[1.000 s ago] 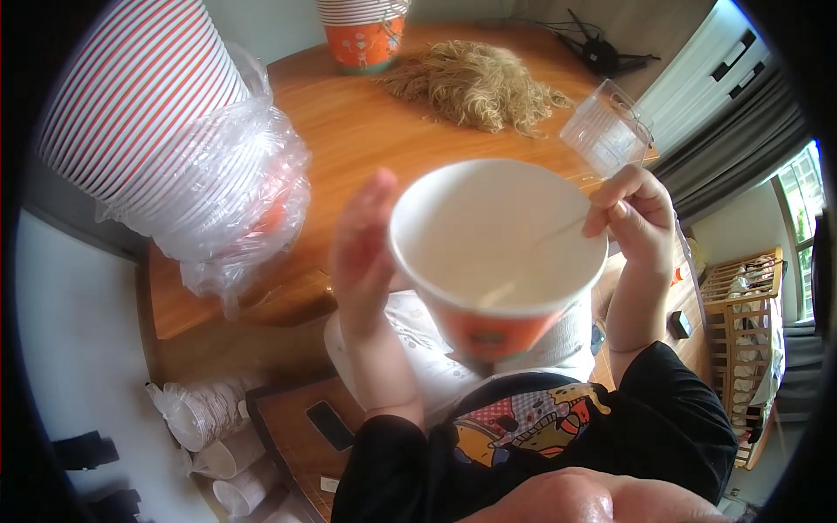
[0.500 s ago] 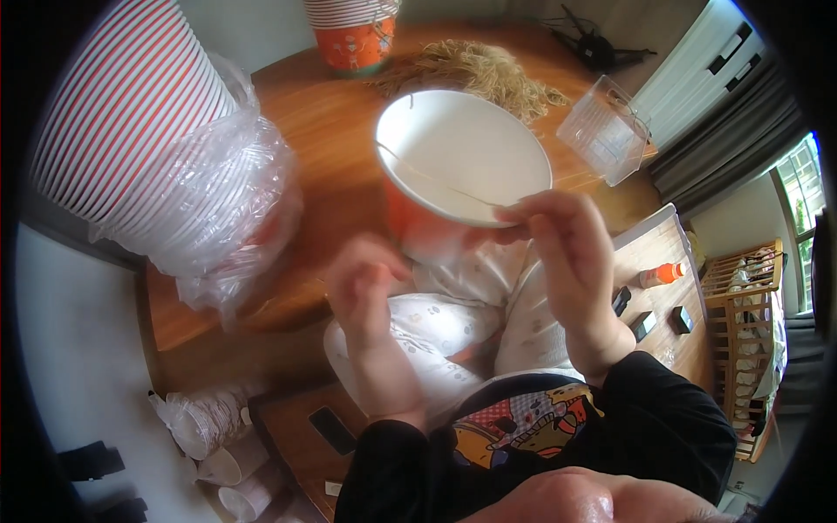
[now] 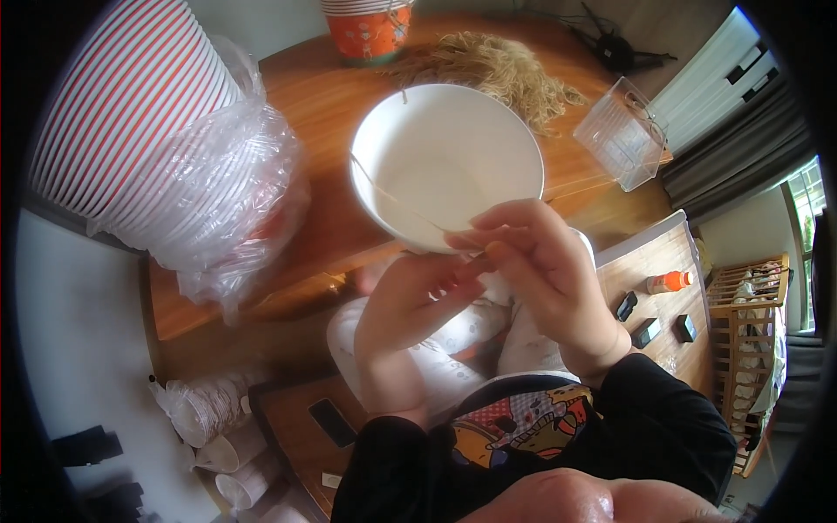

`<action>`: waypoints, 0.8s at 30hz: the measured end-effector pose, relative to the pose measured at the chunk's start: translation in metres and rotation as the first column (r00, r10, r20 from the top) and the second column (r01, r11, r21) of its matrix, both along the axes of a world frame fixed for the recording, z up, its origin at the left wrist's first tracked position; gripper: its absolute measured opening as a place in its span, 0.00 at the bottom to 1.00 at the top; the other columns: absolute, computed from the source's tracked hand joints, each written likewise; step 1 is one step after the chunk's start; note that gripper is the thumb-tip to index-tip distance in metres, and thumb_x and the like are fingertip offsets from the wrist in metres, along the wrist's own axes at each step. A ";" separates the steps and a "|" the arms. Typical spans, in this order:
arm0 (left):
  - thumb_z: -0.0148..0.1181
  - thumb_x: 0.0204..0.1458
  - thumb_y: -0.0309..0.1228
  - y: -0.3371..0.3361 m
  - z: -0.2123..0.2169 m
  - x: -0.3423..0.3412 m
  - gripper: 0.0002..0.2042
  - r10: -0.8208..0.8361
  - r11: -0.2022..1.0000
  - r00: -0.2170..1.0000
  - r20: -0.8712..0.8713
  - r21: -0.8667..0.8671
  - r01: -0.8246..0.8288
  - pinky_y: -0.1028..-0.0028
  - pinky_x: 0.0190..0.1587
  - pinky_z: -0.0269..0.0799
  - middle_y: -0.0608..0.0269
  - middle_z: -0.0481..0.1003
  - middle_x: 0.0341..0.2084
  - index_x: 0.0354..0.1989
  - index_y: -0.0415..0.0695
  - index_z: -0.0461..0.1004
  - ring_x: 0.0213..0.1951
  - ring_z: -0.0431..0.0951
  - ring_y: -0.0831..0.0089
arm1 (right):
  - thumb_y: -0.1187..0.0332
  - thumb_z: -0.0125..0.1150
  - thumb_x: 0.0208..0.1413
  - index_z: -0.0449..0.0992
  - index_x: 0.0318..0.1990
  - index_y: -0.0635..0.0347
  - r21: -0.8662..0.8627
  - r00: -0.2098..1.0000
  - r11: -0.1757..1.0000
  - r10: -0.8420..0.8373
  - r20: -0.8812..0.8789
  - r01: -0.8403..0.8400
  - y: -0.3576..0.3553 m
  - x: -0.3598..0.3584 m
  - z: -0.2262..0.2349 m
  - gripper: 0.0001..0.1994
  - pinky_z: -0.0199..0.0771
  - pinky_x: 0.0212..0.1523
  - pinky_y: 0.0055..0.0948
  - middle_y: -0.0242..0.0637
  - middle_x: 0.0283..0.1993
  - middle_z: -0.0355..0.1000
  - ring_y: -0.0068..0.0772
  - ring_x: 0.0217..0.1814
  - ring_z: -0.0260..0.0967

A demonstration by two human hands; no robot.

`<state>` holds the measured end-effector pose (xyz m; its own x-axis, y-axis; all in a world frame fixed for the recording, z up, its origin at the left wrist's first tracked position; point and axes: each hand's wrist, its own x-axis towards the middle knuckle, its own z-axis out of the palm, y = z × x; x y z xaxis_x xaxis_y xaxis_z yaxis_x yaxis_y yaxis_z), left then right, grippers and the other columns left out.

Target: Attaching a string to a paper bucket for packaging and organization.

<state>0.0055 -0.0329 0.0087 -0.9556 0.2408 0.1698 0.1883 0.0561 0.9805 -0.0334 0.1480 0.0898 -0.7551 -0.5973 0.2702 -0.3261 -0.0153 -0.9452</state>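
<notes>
A large paper bucket (image 3: 501, 139), white inside, sits tilted toward me at the front of the wooden table. A thin tan cord (image 3: 394, 199) runs from the bucket's left rim across its mouth to my fingers. Another short bit of cord (image 3: 404, 96) shows at the far rim. My right hand (image 3: 554, 283) pinches the cord near the front rim. Close against it, my left hand (image 3: 405, 305) has its fingers bent in; what lies between its fingertips is hidden. Both hands meet just below the bucket's near edge.
A tall stack of red-and-white-rimmed buckets (image 3: 131, 113) in clear plastic stands left. Behind lie a heap of tan cords (image 3: 501, 70), an orange bucket stack (image 3: 370, 35) and a clear plastic box (image 3: 623, 135). A phone (image 3: 332, 422) lies lower left; an orange-labelled bottle (image 3: 669, 281) is at right.
My left hand has moved right and up to meet my right hand. The right hand has shifted left and slightly down, and the bucket has tipped more toward me.
</notes>
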 end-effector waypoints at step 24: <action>0.57 0.57 0.29 0.041 -0.001 -0.006 0.14 -0.119 0.956 0.969 0.215 0.290 0.053 0.80 0.31 0.70 0.67 0.75 0.23 0.51 0.40 0.76 0.26 0.75 0.82 | 0.78 0.45 0.66 0.65 0.54 0.64 -0.123 0.993 0.992 0.008 0.114 0.006 0.010 -0.031 -0.001 0.11 0.76 0.42 0.23 0.47 0.47 0.78 0.25 0.43 0.76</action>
